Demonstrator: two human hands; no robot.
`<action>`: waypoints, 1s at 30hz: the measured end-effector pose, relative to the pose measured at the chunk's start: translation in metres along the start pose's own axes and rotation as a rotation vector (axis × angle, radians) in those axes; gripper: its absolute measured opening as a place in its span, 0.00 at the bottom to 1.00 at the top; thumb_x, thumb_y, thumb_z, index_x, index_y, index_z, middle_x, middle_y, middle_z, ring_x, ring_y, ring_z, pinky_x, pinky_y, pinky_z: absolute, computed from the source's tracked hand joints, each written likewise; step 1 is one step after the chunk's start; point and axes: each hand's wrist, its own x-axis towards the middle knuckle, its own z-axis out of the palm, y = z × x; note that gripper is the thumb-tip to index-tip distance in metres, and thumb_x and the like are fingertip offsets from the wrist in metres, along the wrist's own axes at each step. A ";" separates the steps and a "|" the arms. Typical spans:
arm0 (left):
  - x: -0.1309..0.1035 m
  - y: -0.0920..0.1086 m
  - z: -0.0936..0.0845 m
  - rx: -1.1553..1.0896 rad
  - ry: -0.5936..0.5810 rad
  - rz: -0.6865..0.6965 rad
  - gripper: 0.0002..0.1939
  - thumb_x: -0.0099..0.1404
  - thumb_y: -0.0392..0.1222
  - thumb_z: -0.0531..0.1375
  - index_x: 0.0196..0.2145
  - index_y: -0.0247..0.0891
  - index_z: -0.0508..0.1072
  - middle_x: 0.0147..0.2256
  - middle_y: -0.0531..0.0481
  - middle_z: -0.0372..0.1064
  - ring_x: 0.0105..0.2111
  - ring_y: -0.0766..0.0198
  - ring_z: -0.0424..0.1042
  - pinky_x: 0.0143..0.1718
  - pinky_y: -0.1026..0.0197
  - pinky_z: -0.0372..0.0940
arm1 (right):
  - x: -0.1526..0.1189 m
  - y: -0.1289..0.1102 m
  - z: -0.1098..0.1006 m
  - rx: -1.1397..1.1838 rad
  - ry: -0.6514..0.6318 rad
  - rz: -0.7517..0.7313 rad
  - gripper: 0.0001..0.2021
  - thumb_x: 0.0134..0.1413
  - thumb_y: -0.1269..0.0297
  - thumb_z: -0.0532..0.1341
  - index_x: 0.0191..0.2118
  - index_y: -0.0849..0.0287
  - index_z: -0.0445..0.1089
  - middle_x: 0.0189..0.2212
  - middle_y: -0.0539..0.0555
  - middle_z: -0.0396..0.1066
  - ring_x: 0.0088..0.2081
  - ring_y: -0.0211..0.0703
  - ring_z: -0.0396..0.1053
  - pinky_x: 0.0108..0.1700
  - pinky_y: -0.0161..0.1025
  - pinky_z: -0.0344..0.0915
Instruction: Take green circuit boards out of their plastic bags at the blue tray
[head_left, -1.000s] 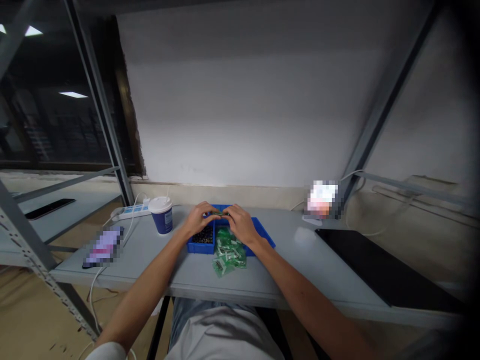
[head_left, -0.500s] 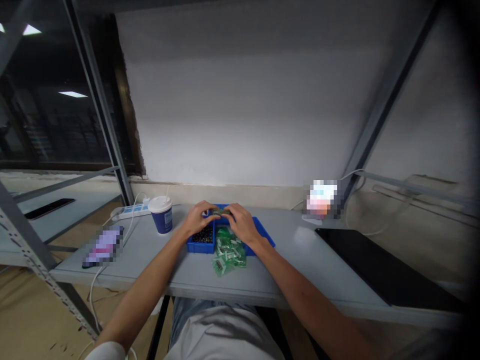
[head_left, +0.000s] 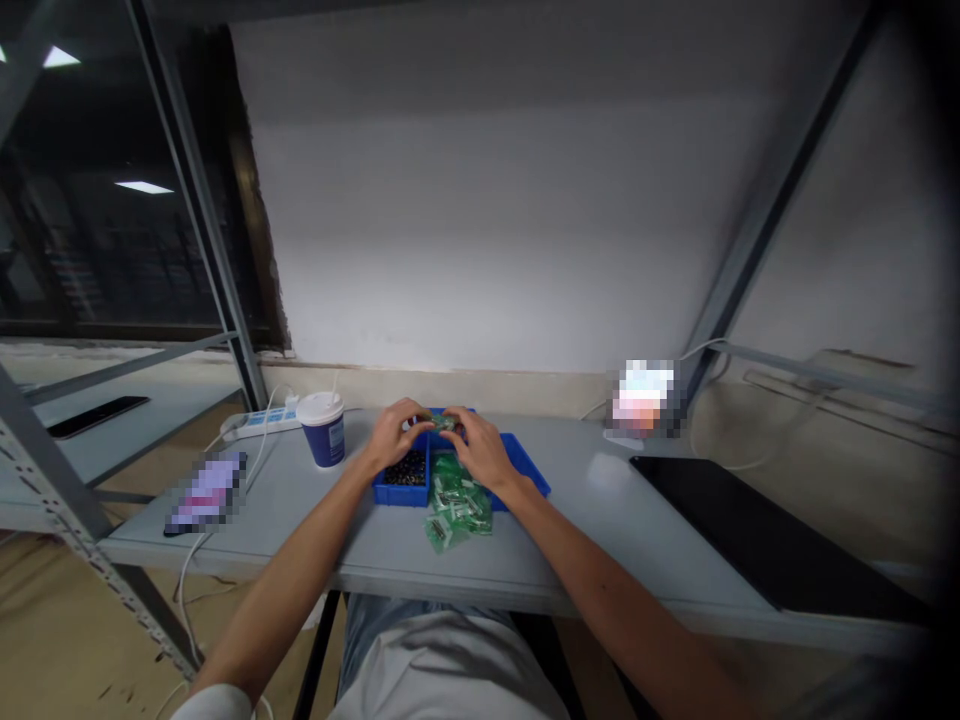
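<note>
Between my two hands is a small green plastic bag [head_left: 442,423], held up above the blue bins. My left hand [head_left: 396,432] pinches its left side, and my right hand [head_left: 480,446] grips its right side with thumb and fingers. What lies inside this bag is too small to make out. Below my left hand, a blue bin [head_left: 402,496] holds many small dark parts [head_left: 409,468]. Several filled green bags [head_left: 459,500] lie in a heap below my right hand, spilling toward the table's front. Another blue bin [head_left: 529,468] is partly hidden behind my right wrist.
On the left stand a lidded paper cup [head_left: 324,432], a power strip [head_left: 262,423] and a phone [head_left: 208,494] with a white cable nearby. A large black flat panel [head_left: 765,530] lies at right, with a lit, blurred screen [head_left: 643,398] behind it. Metal posts flank the table.
The green bag has turned and now shows more of its face between my fingers. My hands have shifted only slightly; everything on the table stays put.
</note>
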 end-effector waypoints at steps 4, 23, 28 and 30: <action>-0.001 0.001 0.004 -0.011 -0.045 -0.049 0.13 0.69 0.48 0.56 0.39 0.36 0.73 0.35 0.47 0.71 0.34 0.62 0.68 0.38 0.59 0.65 | 0.000 -0.003 -0.002 0.059 0.033 0.065 0.16 0.60 0.63 0.59 0.53 0.55 0.60 0.33 0.51 0.75 0.35 0.45 0.72 0.39 0.40 0.64; -0.001 -0.005 0.005 -0.040 0.095 -0.017 0.12 0.72 0.40 0.52 0.46 0.39 0.73 0.43 0.45 0.73 0.44 0.60 0.71 0.47 0.57 0.66 | 0.001 -0.009 -0.010 0.059 0.054 0.053 0.11 0.67 0.65 0.48 0.46 0.55 0.66 0.29 0.51 0.73 0.32 0.43 0.72 0.39 0.38 0.65; -0.001 -0.008 0.004 -0.011 0.115 -0.014 0.10 0.69 0.39 0.55 0.44 0.39 0.74 0.41 0.46 0.73 0.40 0.62 0.70 0.42 0.59 0.67 | 0.001 -0.006 -0.007 0.038 0.062 0.036 0.13 0.64 0.69 0.50 0.50 0.55 0.67 0.38 0.53 0.75 0.38 0.44 0.73 0.44 0.41 0.67; -0.001 -0.007 0.003 0.009 0.129 -0.003 0.09 0.69 0.40 0.57 0.42 0.39 0.75 0.38 0.47 0.73 0.37 0.62 0.69 0.40 0.59 0.66 | 0.002 -0.005 -0.007 0.028 0.088 0.018 0.10 0.63 0.67 0.53 0.47 0.54 0.69 0.39 0.54 0.75 0.39 0.45 0.72 0.45 0.42 0.67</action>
